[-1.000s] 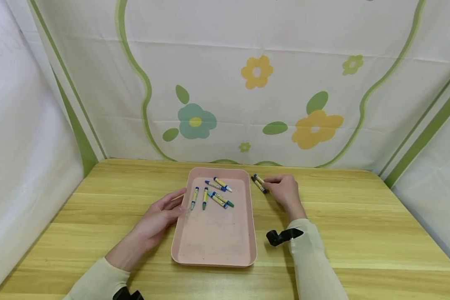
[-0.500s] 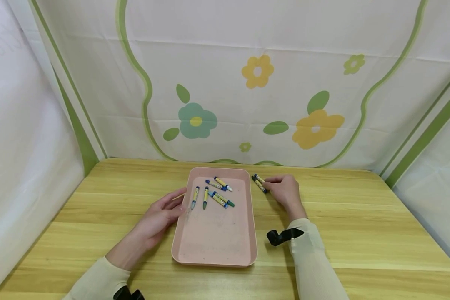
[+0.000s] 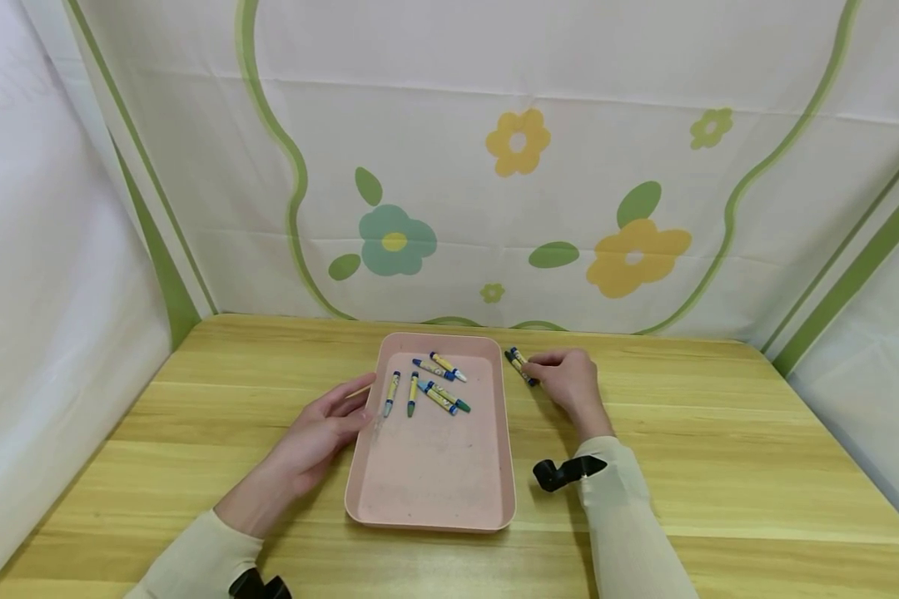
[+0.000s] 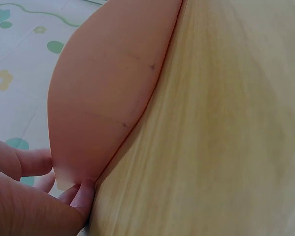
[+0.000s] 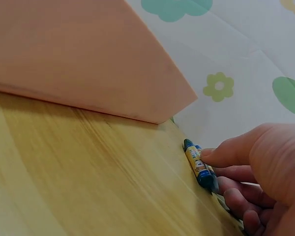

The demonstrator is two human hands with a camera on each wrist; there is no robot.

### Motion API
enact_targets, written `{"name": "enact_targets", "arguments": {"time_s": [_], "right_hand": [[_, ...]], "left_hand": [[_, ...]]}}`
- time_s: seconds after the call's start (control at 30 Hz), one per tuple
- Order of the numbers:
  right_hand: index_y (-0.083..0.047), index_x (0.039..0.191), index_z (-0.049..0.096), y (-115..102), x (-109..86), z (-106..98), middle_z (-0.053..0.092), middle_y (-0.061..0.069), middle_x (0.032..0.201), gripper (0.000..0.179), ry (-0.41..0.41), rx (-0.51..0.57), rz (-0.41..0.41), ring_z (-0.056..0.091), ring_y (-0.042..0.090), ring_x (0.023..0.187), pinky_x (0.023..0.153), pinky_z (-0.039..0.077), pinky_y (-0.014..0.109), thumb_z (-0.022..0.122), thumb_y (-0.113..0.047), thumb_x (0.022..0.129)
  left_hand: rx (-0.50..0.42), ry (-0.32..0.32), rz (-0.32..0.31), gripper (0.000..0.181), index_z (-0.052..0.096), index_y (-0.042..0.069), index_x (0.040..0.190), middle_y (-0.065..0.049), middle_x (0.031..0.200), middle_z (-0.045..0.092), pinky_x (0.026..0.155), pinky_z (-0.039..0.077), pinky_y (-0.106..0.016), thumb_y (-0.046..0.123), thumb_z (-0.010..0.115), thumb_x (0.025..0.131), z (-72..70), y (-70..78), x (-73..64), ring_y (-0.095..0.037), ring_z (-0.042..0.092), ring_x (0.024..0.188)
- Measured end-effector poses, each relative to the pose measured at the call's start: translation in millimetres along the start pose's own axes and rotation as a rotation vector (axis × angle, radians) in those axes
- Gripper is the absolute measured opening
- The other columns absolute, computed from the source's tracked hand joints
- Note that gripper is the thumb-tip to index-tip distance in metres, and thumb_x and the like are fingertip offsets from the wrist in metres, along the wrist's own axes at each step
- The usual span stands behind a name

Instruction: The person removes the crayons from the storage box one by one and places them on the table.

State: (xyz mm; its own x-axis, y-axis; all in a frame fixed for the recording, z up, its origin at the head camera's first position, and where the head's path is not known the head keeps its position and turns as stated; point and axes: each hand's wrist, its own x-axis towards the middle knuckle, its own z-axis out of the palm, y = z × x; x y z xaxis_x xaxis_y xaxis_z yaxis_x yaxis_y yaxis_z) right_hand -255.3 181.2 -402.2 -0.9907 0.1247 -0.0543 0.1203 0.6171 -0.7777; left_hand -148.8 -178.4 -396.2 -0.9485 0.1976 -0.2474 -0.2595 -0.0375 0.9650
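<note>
A shallow pink tray (image 3: pixel 430 482) lies on the table, with several crayons (image 3: pixel 440 398) in yellow wrappers inside its far half. My left hand (image 3: pixel 322 433) rests against the tray's left wall, its fingers extended; in the left wrist view the fingertips (image 4: pixel 83 201) touch the outside of the wall low at a corner. Beyond the tray's right wall, my right hand (image 3: pixel 567 381) pinches at two crayons (image 3: pixel 519 363) lying side by side on the table. In the right wrist view the thumb lies on a dark green crayon (image 5: pixel 196 160), which partly hides the second one.
The wooden table (image 3: pixel 682 466) ends at a white flowered cloth (image 3: pixel 449 166) behind the tray. White cloth panels also stand at the left and right sides. A black wrist strap (image 3: pixel 567 472) sits on the right sleeve.
The right hand's fingertips have edged slightly left over the two crayons beside the tray. The left hand stays at the tray's wall, and the head view has shifted a little.
</note>
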Motion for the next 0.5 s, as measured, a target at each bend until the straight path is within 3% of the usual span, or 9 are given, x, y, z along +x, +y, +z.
{"name": "enact_targets", "arguments": {"time_s": [0.37,0.5], "right_hand": [[-0.012,0.114,0.084,-2.0,-0.3,0.7,0.079,0.013,0.125,0.034,-0.006,-0.031,0.014,0.066,0.032,0.121,0.088,0.052,0.035,0.084,-0.037,0.091],[-0.012,0.114,0.084,-2.9,-0.5,0.7,0.079,0.012,0.124,0.032,-0.003,-0.032,0.016,0.066,0.032,0.123,0.086,0.05,0.032,0.083,-0.036,0.092]], "left_hand": [[0.003,-0.006,-0.001,0.061,0.034,0.013,0.167,-0.019,0.173,0.031,0.102,0.049,-0.019,0.008,0.053,0.109,0.7,0.8,-0.7,-0.034,0.039,0.155],[0.007,-0.002,-0.002,0.06,0.034,0.014,0.167,-0.019,0.173,0.031,0.103,0.049,-0.02,0.008,0.053,0.109,0.9,0.7,-1.0,-0.035,0.039,0.155]]}}
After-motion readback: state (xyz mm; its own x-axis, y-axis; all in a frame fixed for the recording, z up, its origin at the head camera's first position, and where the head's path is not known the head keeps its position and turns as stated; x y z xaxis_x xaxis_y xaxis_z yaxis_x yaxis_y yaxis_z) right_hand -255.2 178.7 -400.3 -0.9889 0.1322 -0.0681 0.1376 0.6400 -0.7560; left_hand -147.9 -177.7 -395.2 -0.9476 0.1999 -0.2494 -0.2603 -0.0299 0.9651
